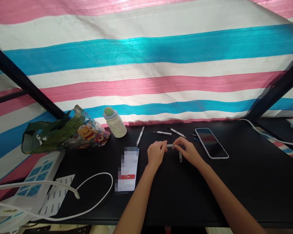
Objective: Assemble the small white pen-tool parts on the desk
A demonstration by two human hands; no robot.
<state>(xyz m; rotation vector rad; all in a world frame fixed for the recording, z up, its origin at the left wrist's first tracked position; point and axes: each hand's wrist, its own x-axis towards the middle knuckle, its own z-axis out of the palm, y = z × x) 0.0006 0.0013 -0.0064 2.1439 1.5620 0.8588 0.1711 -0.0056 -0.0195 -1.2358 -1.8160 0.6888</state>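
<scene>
My left hand (156,153) and my right hand (187,149) meet over the black table (246,182), both pinching a small white pen-like piece (170,145) held level between their fingertips. A short grey-white piece (180,157) lies on the table just under my right hand. Behind the hands lie several thin white pen-shaped tools (140,135) (163,133) (177,132) and small dark and blue bits (194,137).
A phone with a dark screen (211,143) lies to the right, a lit phone (128,169) to the left. A cartoon-print bag (70,133), a small bottle (115,123), a power strip (36,182), a white cable (92,191) and a sticker sheet (56,195) sit left. A striped tarp (146,65) forms the backdrop.
</scene>
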